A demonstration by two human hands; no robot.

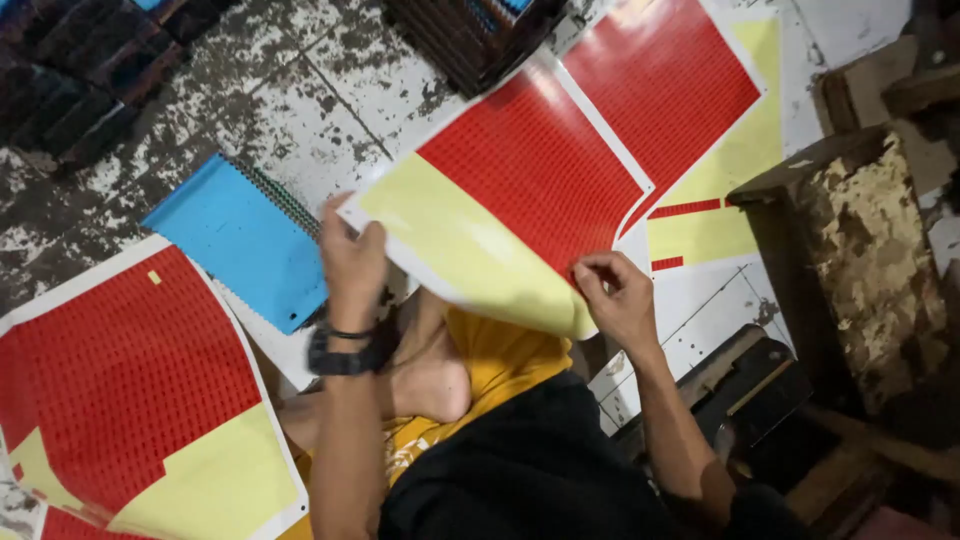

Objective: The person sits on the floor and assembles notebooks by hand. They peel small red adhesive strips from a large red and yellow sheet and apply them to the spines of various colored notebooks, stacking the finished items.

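Red-and-yellow sheet (pixel 520 210), blue notebook (pixel 240 240)

A large label sheet (pixel 520 190), red grid of small stickers above a bare yellow backing, is held up at centre, pinched by the left hand (pixel 352 262) and right hand (pixel 618 300). A second similar sheet (pixel 700 110) lies on the floor behind it. A third sheet (pixel 130 390) lies lower left, with possibly another beneath it.
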